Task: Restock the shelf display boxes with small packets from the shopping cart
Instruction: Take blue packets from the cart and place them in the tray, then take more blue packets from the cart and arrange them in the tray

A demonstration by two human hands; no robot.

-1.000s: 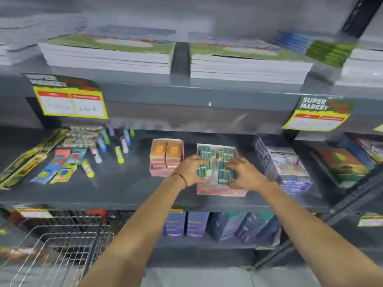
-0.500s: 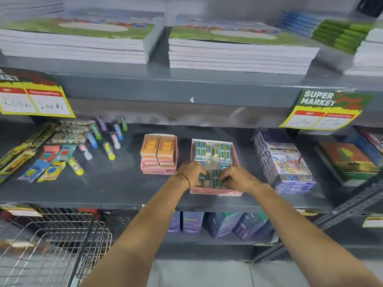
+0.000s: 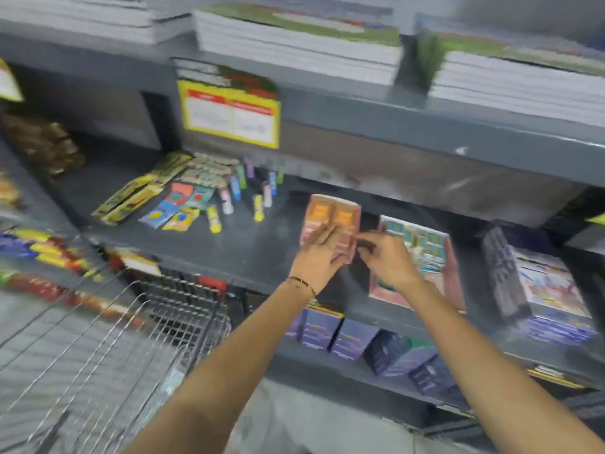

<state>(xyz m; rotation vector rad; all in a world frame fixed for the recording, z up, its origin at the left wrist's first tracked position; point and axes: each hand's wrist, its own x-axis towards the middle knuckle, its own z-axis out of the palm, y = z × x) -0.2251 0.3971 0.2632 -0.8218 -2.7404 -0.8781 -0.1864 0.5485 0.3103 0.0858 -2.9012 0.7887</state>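
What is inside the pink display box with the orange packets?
The pink display box holds two rows of orange packets. The left hand covers its front, so anything there is hidden.

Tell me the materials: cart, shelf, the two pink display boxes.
Shopping cart: bare metal wire, shiny grid. Shelf: looks like grey painted sheet metal, dull sheen. Left display box and right display box: likely printed pink cardboard with thin folded walls; blur leaves the finish open.

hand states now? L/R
Left hand: open, fingers spread flat on the orange box, gripping nothing.
Right hand: fingers curled by that box's right edge; blur hides whether it holds anything.
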